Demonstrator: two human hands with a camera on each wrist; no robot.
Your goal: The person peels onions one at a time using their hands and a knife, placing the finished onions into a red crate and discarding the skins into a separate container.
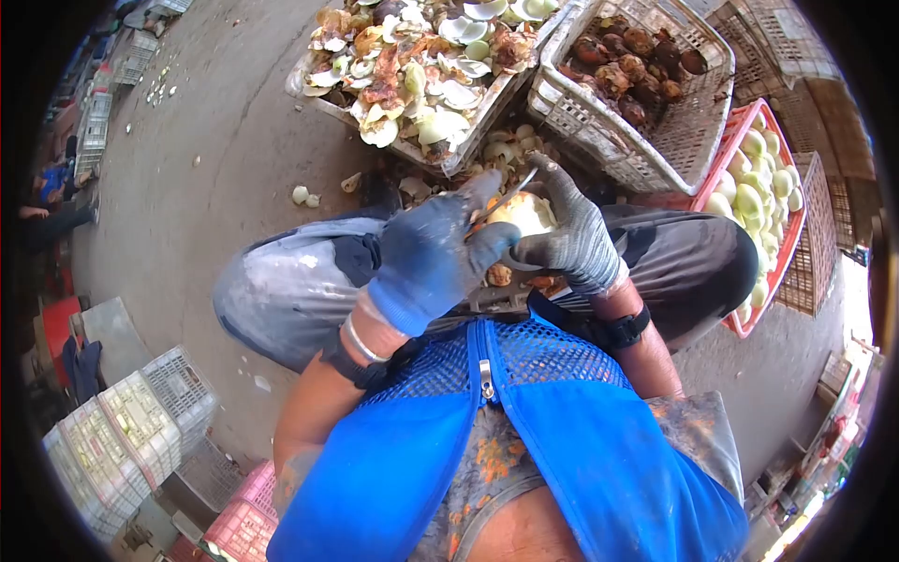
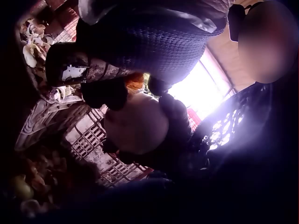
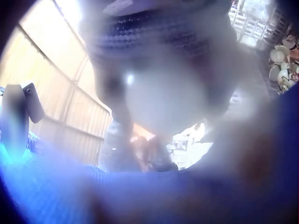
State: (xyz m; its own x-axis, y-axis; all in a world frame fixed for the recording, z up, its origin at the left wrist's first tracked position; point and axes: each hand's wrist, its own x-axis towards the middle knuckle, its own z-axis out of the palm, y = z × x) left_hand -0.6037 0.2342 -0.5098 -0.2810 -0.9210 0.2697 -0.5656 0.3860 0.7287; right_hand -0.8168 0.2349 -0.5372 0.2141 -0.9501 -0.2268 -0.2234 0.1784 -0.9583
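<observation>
My left hand (image 1: 426,248), in a blue work glove, grips a knife (image 1: 511,195) whose thin blade slants up across the onion. My right hand (image 1: 573,234), in a grey glove, holds that onion (image 1: 531,214), with the thumb on its near side and the fingers around its far side. The onion looks pale and mostly bare, with some brown-orange skin on its left. Both hands meet above the lap, left thumb close to the onion. In the left wrist view the round onion (image 2: 138,123) sits between dark gloved fingers. Glare blurs it in the right wrist view.
Ahead stands a crate heaped with onion peels (image 1: 449,84). Right of it a white crate (image 1: 618,140) holds brown unpeeled onions (image 1: 632,70); a red crate (image 1: 785,253) holds peeled ones (image 1: 754,201). Scraps (image 1: 304,197) lie on the floor. Stacked crates (image 1: 140,412) stand at lower left.
</observation>
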